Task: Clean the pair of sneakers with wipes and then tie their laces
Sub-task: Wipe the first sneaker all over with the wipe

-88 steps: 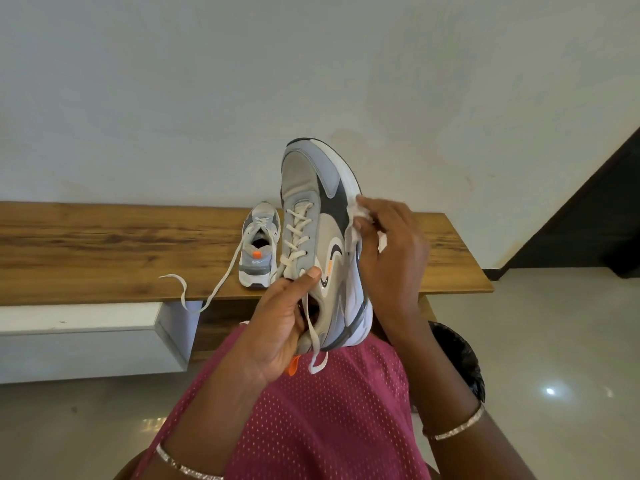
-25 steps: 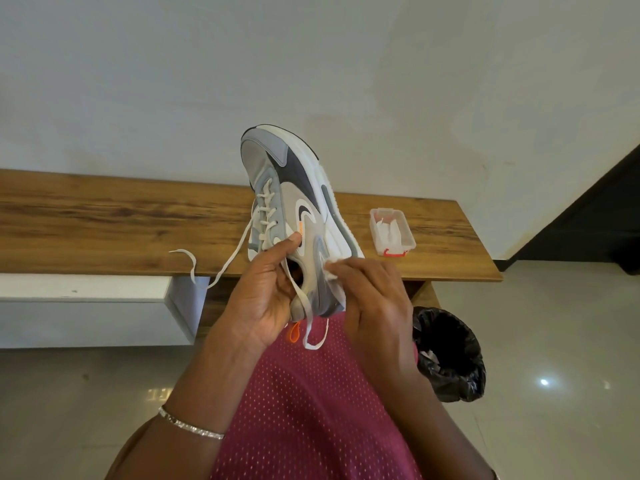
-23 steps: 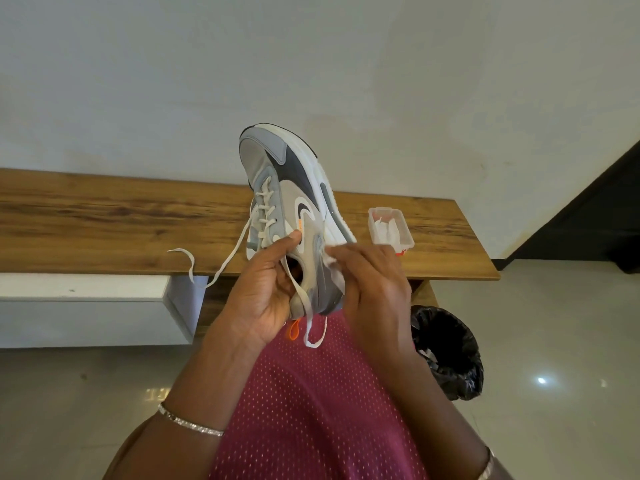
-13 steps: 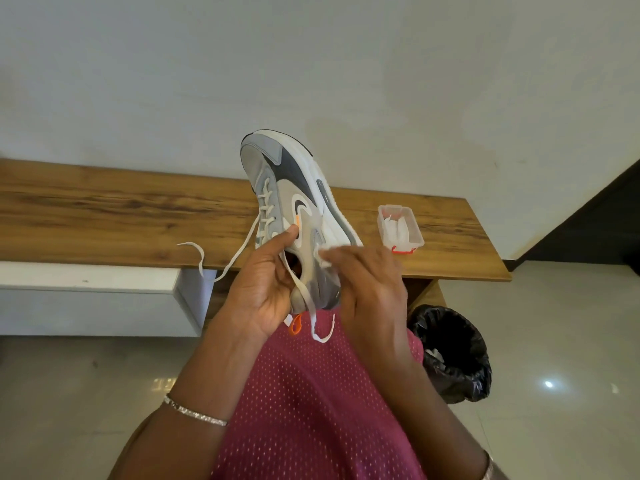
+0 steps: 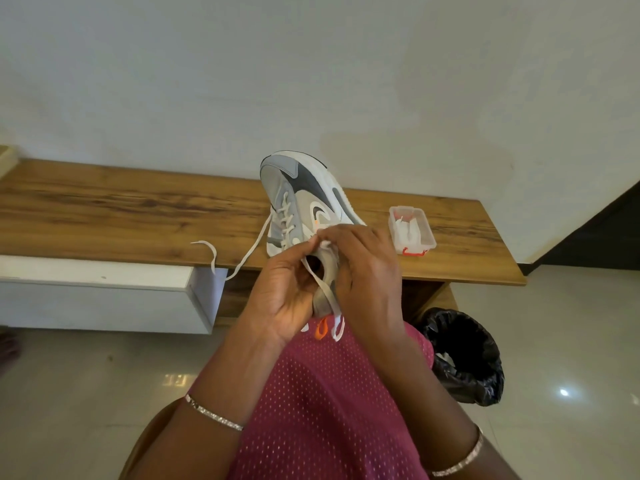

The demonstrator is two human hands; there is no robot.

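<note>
My right hand (image 5: 363,271) has moved from the sneaker (image 5: 304,188) side to the collar, fingers (image 5: 341,233) pinching the wipe (image 5: 325,242); left hand (image 5: 287,292) grips the heel. I judge wiping unfinished, laces (image 5: 285,216) untied.

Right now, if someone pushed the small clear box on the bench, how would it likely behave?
The clear box looks like thin plastic holding a few white wipes, so probably light and quick to slide on the smooth bench. Low and wide, it seems unlikely to tip. It sits near the front edge, so a push that way might drop it.
</note>
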